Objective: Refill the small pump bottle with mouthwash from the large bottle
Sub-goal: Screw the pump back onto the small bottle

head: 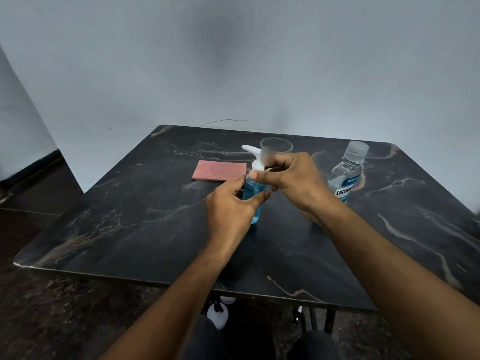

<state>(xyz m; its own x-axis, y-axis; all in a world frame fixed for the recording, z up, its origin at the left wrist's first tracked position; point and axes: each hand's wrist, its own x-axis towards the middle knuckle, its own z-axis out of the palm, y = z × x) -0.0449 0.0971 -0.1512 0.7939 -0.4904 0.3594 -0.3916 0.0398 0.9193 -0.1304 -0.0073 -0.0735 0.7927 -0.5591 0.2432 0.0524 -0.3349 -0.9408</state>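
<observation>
Both your hands grip the pump bottle (255,196) mid-tabletop.
Left hand (231,206) clamps its body, right hand (293,180) its pump; large bottle (346,172) stands near the right edge.

Pink cloth (219,171), clear cup (276,145), dark table (130,229).

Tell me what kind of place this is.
Probably a plain room at home, not a bathroom or shop: a dark marble-patterned table set against a bare grey-blue painted wall, with a dark speckled floor below. No sink or shelving is in view.
</observation>
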